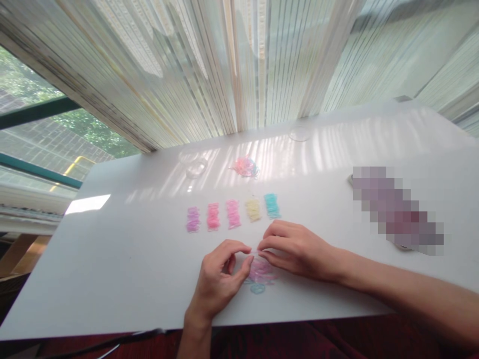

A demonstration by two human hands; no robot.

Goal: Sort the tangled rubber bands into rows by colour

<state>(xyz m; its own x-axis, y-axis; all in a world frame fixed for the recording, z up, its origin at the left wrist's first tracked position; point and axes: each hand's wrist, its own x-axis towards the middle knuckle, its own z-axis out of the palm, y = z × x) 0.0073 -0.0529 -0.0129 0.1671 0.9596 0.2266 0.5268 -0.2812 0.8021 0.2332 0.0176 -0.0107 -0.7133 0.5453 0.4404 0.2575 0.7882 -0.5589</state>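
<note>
My left hand (220, 274) is closed in a pinch, thumb and forefinger tips close together. Facing it, my right hand (299, 249) pinches too. A thin, pale small rubber band (254, 253) seems to run between the two sets of fingertips; its exact shape is hard to make out. Just below lies a loose pile of pink and purple rubber bands (262, 271), with a few bluish bands (257, 288) at its near edge. Beyond my hands, rubber bands lie sorted in a row: purple (193, 220), coral pink (213, 217), pink (233, 214), yellow (253, 209) and turquoise (272, 205).
A mixed heap of bands (246, 166) sits farther back on the white table (130, 259). Clear round pieces, one at left (196, 168) and one at the back (299, 133), lie near the blinds (224, 65). A blurred-out oblong object (396, 209) rests at right.
</note>
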